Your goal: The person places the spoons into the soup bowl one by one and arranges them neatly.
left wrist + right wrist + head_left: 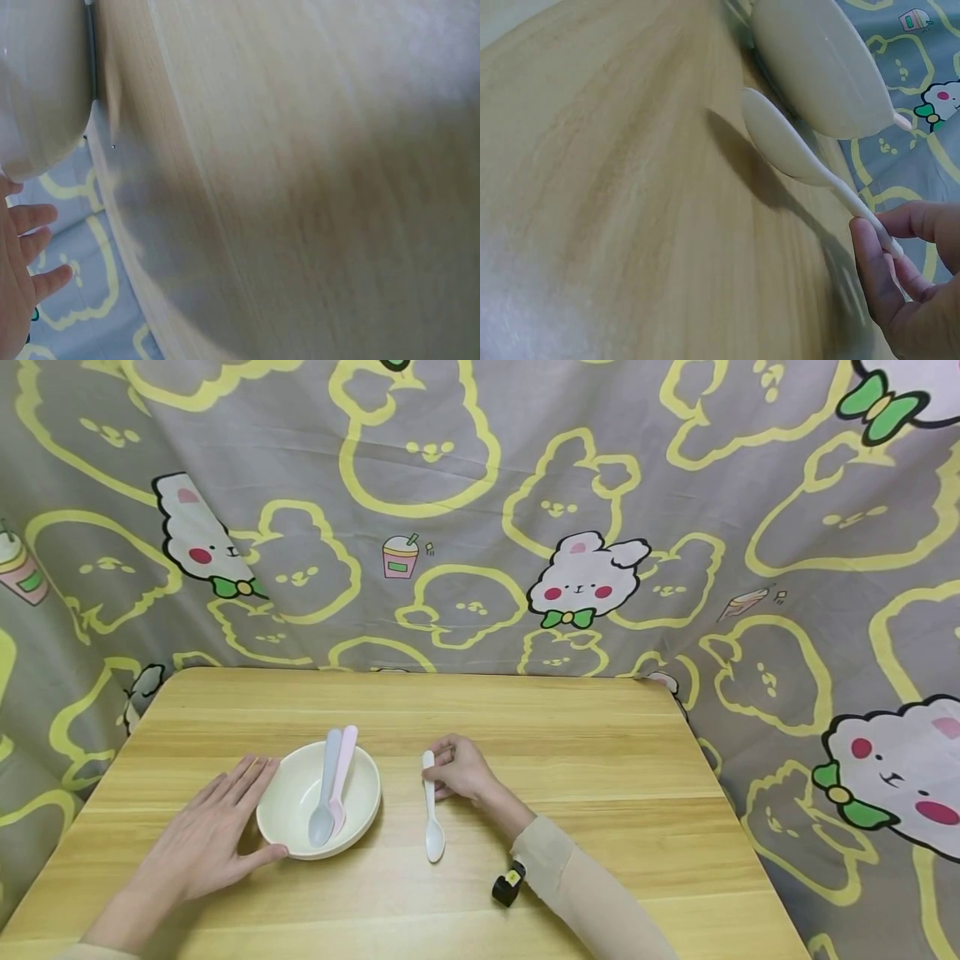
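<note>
A cream bowl [285,806] stands on the table with a grey spoon [322,823] and a pink utensil [343,768] leaning inside it. At its left side my left hand [206,835] is spread, fingers straight, with fingertips and thumb right at the rim. The left wrist view shows part of that hand [19,255] beside the bowl's outer wall [45,82]. To the right of the bowl, my right hand [467,770] pinches a white spoon [434,839] by its handle end. In the right wrist view the spoon's bowl [780,146] is tilted over the table, casting a shadow.
The wooden table [600,760] reaches back to a grey curtain [465,460] printed with yellow outlines and white cartoon animals. A small black device [508,885] sits at my right wrist, beside the beige sleeve [570,877].
</note>
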A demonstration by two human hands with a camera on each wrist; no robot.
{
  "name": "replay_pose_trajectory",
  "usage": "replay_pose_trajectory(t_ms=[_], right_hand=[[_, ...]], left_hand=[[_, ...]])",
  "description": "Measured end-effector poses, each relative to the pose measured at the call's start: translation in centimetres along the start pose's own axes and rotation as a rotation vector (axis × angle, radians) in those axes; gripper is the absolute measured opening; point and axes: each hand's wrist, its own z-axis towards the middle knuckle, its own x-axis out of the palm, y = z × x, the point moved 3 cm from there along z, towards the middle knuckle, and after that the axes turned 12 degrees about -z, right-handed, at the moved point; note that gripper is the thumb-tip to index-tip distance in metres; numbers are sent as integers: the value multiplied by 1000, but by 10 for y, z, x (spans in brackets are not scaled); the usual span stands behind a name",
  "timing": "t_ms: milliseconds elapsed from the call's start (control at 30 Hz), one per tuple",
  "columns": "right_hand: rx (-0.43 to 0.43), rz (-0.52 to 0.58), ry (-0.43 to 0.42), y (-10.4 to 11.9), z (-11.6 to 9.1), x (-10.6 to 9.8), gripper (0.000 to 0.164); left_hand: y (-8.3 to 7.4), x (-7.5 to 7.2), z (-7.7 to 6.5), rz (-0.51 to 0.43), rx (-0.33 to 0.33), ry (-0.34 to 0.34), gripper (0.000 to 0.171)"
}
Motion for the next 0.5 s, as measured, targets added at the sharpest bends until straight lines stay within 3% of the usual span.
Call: replay_pose_trajectory(t_ms=[500], right_hand=[[-59,-7,-36,13,-3,-8,45]], left_hand=[[-1,-1,0,0,3,2,120]])
